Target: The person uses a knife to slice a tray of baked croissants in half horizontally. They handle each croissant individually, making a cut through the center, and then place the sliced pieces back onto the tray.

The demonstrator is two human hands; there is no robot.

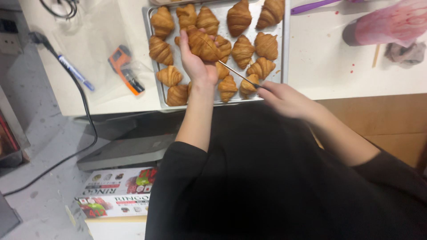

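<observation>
— What do I have nearest me?

— My right hand (284, 100), over the tray's near edge, fingers closed on the handle of a thin knife (238, 73). Its blade runs up to the croissant (203, 46) that my left hand (195, 62) grips from below, lifted above the middle of the tray (284, 53).

— How will that croissant handle?

— Light, flaky and brittle, I'd judge; it would crush if squeezed. Cradling it by the thick middle, as now, looks safest, away from the thin tips.

— Counts?

— One held, roughly sixteen more on the tray, some hidden behind my hand. Further left on the bench: one orange thermometer gun (126, 69) and one blue pen (75, 72). At the far right corner, one pink-stained piping bag (391, 24).
</observation>
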